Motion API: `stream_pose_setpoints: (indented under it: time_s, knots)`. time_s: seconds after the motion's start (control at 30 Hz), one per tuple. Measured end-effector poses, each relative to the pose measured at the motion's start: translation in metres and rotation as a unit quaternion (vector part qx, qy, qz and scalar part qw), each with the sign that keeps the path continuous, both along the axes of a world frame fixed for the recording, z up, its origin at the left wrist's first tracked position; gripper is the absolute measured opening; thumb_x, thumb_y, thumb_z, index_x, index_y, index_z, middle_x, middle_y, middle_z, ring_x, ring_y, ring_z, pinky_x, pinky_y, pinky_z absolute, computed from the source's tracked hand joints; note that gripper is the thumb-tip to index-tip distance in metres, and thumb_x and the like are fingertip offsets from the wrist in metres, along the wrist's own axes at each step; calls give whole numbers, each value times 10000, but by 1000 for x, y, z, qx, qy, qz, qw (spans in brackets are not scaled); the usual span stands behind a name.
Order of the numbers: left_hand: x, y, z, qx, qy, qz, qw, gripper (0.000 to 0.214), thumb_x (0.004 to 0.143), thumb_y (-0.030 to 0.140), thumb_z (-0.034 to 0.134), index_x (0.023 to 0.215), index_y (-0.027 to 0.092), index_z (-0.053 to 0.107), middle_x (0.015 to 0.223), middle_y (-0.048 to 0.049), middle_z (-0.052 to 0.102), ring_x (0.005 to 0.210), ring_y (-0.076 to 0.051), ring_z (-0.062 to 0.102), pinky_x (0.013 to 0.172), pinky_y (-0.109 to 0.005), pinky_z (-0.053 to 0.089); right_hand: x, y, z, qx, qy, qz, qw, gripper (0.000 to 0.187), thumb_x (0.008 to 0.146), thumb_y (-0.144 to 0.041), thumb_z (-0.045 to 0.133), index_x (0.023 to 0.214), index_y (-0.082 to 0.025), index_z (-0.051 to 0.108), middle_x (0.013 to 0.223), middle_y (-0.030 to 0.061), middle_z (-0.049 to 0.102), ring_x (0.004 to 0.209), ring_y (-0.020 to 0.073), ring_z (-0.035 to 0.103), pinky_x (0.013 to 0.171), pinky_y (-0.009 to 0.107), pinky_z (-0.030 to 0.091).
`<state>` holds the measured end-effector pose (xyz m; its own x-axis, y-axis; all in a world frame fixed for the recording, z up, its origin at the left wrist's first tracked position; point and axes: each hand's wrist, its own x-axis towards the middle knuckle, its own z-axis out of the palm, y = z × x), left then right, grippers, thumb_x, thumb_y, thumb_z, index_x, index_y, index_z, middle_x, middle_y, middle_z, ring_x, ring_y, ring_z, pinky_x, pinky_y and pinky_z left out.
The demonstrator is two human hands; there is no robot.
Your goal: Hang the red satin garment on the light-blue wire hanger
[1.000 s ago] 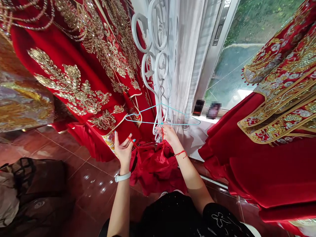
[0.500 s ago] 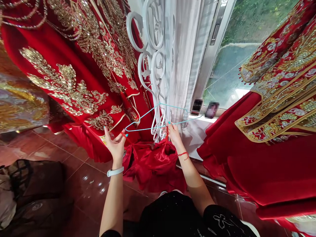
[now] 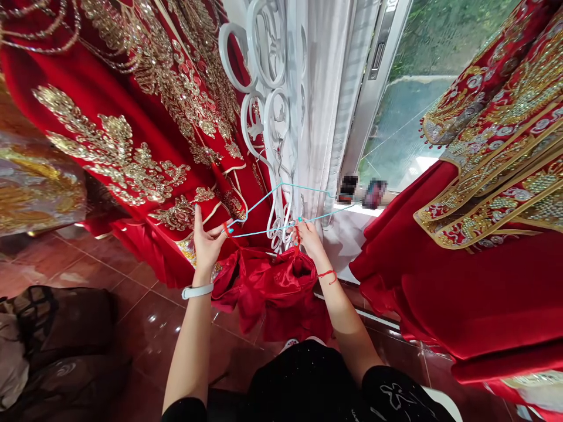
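Note:
A thin light-blue clothes hanger [image 3: 264,199] spans the space in front of me, its left end within a loop of red strap [image 3: 227,230]. My left hand [image 3: 206,241] pinches this strap between thumb and a finger, with the index finger pointing up. My right hand [image 3: 307,234] closes around the hanger's lower bar, and a second red strap lies at its fingers. Both straps lead down to a bunched red satin garment [image 3: 268,281] hanging below my hands. The fingertips of my right hand are partly hidden.
Red gowns with gold embroidery [image 3: 127,158] hang at left, and beaded red garments [image 3: 492,176] at right. A white scrollwork rack [image 3: 264,111] stands ahead beside a white curtain [image 3: 325,105] and a window [image 3: 417,99]. A dark bag [image 3: 70,328] sits on the tiled floor.
My left hand has moved slightly right with the strap, which now loops over the hanger's left end. My right hand stays almost in place.

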<state>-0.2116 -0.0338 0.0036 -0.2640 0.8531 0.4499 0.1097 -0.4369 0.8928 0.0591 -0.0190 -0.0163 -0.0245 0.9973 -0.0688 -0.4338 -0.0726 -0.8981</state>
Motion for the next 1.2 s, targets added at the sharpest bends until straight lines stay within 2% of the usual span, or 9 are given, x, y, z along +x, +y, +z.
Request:
stream_pose_setpoints:
  time_s: [0.2,0.33,0.4,0.53,0.67,0.77,0.9,1.1,1.2]
  knots:
    - [12,6,29,-38,53,-81,995,1213,681,436,910,1634,222,191,1398,-232,629,1010,-271,765,995,-455,574,1,0,-1,-2,-4,8,1000,339,822,-533,684,825,-238,516,616,-53,608,471,83,510,412,188,360]
    - [17,8,36,-70,80,-107,989,1073,687,391,900,1577,167,345,1324,-230,675,954,-264,766,920,-402,596,5,-2,0,-9,-18,9,1000,343,832,-541,672,823,-240,507,601,-53,602,466,86,506,416,192,367]
    - [18,6,37,-75,107,-109,985,961,722,375,868,1539,155,412,1212,-197,729,899,-245,761,886,-376,595,6,-2,-1,-8,-20,6,1000,342,843,-545,662,823,-241,504,598,-52,604,464,87,506,414,193,366]
    - [20,1,38,-56,211,-116,969,583,836,331,708,1380,162,580,993,-104,768,934,-231,730,995,-402,533,6,-2,-2,4,-21,-8,1000,352,858,-562,649,828,-243,504,596,-51,598,459,88,507,415,195,367]
    - [21,-1,40,-56,264,-139,953,312,832,319,611,1105,183,678,980,-79,742,931,-236,693,966,-381,519,7,-1,0,-4,-27,-8,1000,339,879,-553,628,822,-245,496,595,-50,593,443,84,488,412,200,363]
    - [23,-1,42,-55,300,-141,942,282,818,290,556,1065,189,650,918,-52,712,845,-216,656,872,-343,520,8,-1,1,-9,-28,-6,1000,313,901,-523,606,819,-245,489,586,-47,594,449,91,491,413,202,359]
    - [25,-2,48,-49,347,-139,926,236,877,341,499,1028,195,608,884,-44,679,775,-195,613,782,-306,494,9,-2,2,-10,-32,1,999,331,892,-538,627,826,-246,486,574,-48,599,467,101,518,417,201,351]
    - [28,-4,60,-45,391,-163,905,276,947,350,452,1154,203,559,910,-42,666,876,-204,628,871,-327,479,11,-6,6,-19,-33,24,999,374,878,-580,644,829,-245,485,584,-39,629,461,98,506,425,205,359]
    - [29,-3,62,-42,411,-150,898,329,944,328,454,1237,203,534,880,-24,628,831,-185,612,845,-311,481,12,-7,8,-32,-40,25,998,382,879,-596,637,836,-247,489,569,-39,623,466,106,507,426,208,363]
